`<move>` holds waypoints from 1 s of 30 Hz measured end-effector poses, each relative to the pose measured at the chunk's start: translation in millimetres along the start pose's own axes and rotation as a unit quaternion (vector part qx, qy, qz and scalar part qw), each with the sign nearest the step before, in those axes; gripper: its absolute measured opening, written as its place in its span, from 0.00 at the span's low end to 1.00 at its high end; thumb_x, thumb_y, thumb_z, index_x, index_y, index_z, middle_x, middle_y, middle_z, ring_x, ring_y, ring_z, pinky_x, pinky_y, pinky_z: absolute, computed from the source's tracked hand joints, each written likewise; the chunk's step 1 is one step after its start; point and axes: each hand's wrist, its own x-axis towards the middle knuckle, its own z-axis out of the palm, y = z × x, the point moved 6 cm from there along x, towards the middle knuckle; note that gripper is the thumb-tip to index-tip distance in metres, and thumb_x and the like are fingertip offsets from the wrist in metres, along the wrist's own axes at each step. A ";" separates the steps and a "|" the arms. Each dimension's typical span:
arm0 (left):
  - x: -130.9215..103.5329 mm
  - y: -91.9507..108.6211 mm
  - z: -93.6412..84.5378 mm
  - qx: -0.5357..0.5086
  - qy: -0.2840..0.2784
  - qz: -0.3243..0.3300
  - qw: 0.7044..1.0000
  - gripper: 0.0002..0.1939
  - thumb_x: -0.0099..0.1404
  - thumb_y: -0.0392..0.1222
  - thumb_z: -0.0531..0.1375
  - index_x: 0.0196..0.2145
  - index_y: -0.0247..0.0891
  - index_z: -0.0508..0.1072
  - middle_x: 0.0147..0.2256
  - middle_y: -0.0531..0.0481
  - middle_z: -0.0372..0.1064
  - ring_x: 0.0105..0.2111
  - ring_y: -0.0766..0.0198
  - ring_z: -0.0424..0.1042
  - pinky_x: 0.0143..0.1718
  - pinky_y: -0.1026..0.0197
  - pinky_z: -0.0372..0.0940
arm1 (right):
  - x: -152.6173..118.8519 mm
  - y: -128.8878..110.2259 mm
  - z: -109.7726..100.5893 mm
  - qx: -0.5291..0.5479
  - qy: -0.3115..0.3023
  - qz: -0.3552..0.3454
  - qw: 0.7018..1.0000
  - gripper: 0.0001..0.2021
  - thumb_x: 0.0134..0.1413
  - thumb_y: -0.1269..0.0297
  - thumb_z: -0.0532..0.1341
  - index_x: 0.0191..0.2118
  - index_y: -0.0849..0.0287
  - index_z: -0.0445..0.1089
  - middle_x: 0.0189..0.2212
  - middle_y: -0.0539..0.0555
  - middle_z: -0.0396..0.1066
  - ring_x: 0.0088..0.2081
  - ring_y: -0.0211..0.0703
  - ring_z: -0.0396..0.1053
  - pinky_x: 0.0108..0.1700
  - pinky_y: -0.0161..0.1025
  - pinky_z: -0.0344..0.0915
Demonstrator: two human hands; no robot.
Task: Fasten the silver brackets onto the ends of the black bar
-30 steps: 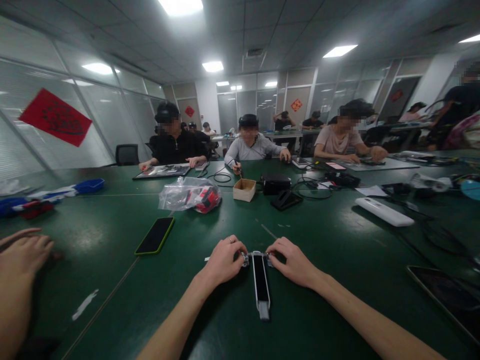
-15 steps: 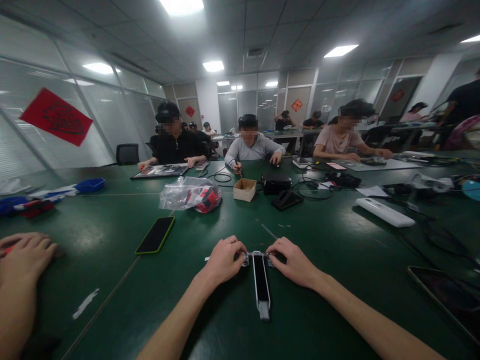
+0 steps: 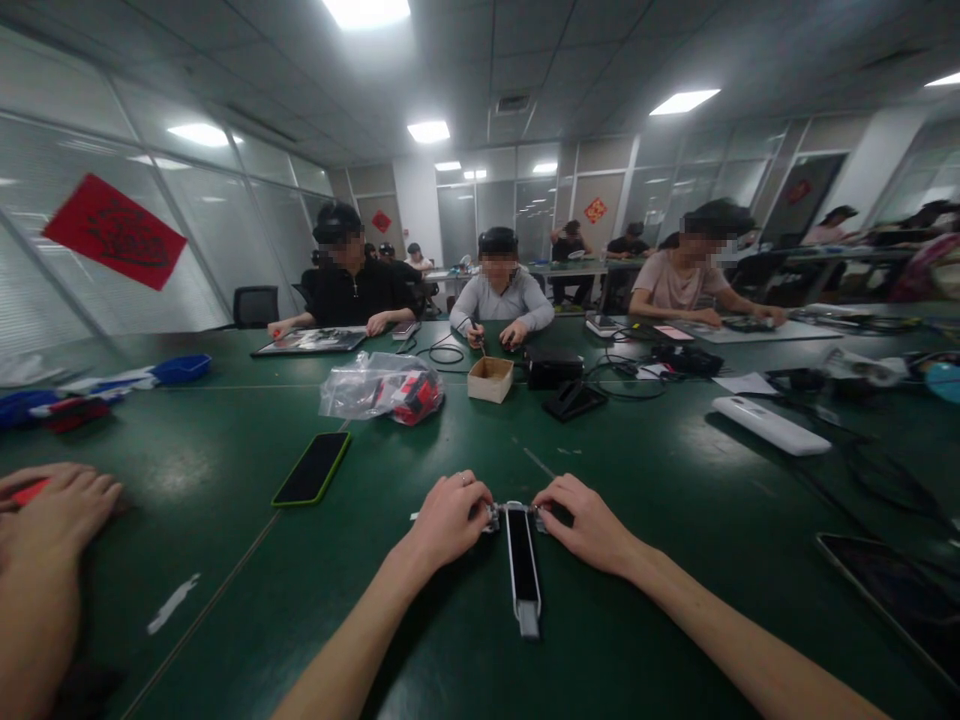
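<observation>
A slim white-and-black device [image 3: 523, 560] lies on the green table, its long axis pointing toward me, with a grey tab at the near end. Small grey jointed parts stick out on both sides of its far end. My left hand [image 3: 454, 512] is closed, thumb and fingers pinching the grey part on the left [image 3: 492, 517]. On the opposite side, my right hand [image 3: 577, 522] pinches the matching part [image 3: 538, 520]. Fingertips hide much of both parts, and the device's exact kind cannot be made out.
A green-edged phone [image 3: 311, 470] lies left, near a plastic bag with red items [image 3: 382, 388]. Ahead stand a small open box [image 3: 490, 380] and a black box [image 3: 553, 368]. Another person's hand [image 3: 67, 505] rests at far left; a white power bank [image 3: 770, 425] and dark tablet [image 3: 892, 590] lie right.
My hands and the device stay nearly still. The person opposite has brought one hand inward toward the other. The neighbour's hand at left has shifted slightly right.
</observation>
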 end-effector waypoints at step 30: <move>0.2 1.9 -0.3 0.009 -0.014 -0.004 1.000 0.11 0.62 0.34 0.51 0.38 0.39 0.72 0.35 0.49 0.68 0.36 0.62 0.67 0.38 0.61 0.59 | 0.9 0.6 1.0 -0.003 0.001 0.000 1.000 0.08 0.56 0.67 0.54 0.36 0.58 0.70 0.33 0.54 0.68 0.37 0.42 0.63 0.40 0.42 0.63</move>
